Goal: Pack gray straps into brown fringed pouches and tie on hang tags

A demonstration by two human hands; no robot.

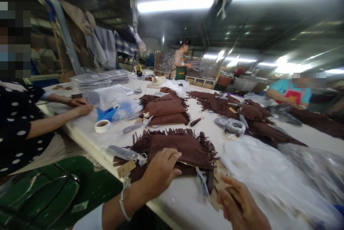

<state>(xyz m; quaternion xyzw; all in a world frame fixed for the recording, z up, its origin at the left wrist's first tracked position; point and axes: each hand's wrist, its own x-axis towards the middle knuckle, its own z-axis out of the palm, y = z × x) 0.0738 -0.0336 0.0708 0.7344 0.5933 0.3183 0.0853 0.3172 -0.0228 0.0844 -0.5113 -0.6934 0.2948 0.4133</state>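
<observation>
A dark brown fringed bag (174, 147) lies flat on the table in front of me, its gold zipper along the near edge. My left hand (162, 172) rests over that edge, fingers loosely stretched and touching the bag. To the right, my right hand (239, 201) is just beyond the bag's near corner, index finger and thumb apart. Kraft paper tags (215, 196) hang close to its fingertips; whether it touches them is unclear. A plastic-wrapped strip (202, 181) hangs from the zipper end. Another tag (126, 168) and a wrapped strap (126, 152) lie at the bag's left side.
Stacked fringed bags (166, 110) lie beyond, with more bags (236, 110) to the right. White wrapping sheets (258, 165) cover the right side. A tape roll (102, 126) is near a co-worker's hands (80, 106) at left. Other people work farther off.
</observation>
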